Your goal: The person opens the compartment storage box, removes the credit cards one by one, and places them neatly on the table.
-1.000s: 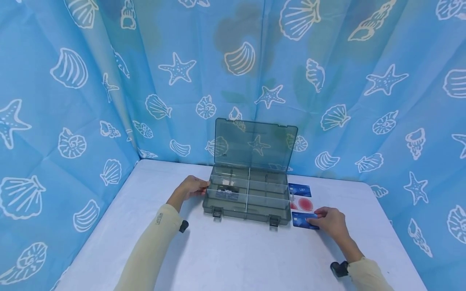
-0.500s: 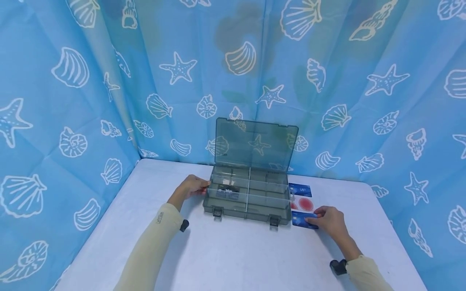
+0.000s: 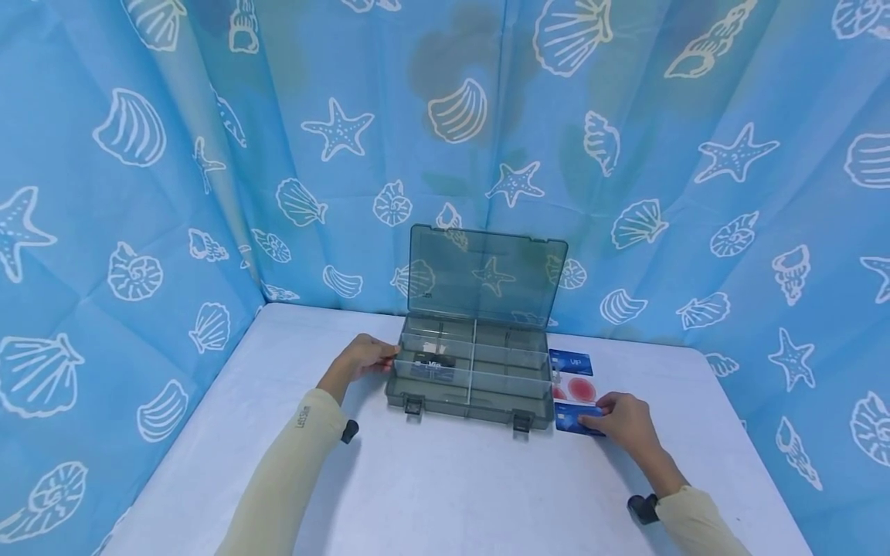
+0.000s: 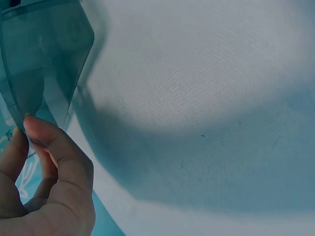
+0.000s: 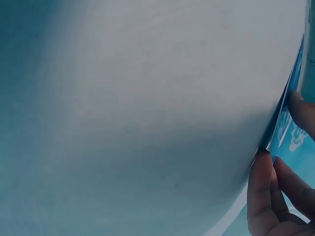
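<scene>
left hand [image 3: 361,358]: fingers curled against the left end wall of the organiser box [image 3: 473,382], gripping its edge; the left wrist view shows the fingertips [image 4: 47,132] on the clear wall.
right hand [image 3: 615,421]: pinching the near blue card [image 3: 572,418] by its right edge, the card low over the worktop [image 3: 445,479], just beside the box's right front corner.
organiser box: smoky clear plastic, lid raised upright, set toward the worktop's far edge, near its middle.
inside box: a dark card [image 3: 434,363] in a left compartment.
other cards: a red-dotted card [image 3: 579,389] and a second blue card [image 3: 570,361] lie right of the box, behind the held one.
backdrop: blue shell-print curtain [image 3: 208,154].
</scene>
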Demonstrator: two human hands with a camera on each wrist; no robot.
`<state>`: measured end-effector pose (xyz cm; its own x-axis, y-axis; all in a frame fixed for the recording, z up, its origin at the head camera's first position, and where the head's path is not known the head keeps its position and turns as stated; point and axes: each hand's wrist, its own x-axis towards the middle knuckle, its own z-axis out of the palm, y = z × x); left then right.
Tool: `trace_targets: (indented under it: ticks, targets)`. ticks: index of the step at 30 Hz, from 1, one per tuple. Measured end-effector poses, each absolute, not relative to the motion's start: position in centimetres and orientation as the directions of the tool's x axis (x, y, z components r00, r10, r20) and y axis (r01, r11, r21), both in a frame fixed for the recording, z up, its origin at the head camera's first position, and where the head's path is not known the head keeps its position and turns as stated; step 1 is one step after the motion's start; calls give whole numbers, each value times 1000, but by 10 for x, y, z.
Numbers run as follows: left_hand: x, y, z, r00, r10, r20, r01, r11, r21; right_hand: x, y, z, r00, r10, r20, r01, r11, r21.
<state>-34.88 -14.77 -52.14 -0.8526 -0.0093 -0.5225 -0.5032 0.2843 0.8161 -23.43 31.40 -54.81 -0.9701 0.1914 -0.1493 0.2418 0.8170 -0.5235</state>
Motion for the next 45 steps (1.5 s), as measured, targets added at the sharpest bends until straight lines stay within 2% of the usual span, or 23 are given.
trace_targets:
  ticks: [26, 30, 35, 41, 43, 45]
  targets:
    - [-344, -154, -521, -850, 19, -527, -507, 243, 827, -232, 304, -541, -991, 104, -86, 130, 906, -403]
    - [-344, -154, -518, -853, 13, -521, -502, 250, 828, -238, 303, -540, -993, 90, -77, 114, 902, -417]
    - [-346, -153, -517, -850, 3, -527, -508, 262, 821, -254, 283, -522, -996, 83, -15, 79, 856, -510]
    - [-346, -152, -517, -848, 4, -529, -509, 269, 818, -278, 224, -490, -994, -52, 100, -107, 713, -693]
    - [-345, -152, -517, -851, 11, -525, -502, 277, 819, -287, 200, -482, -989, -122, 83, -141, 613, -777]
    - [-346, -151, -516, -854, 17, -520, -495, 286, 821, -297, 177, -477, -980, -196, 22, -123, 519, -846]
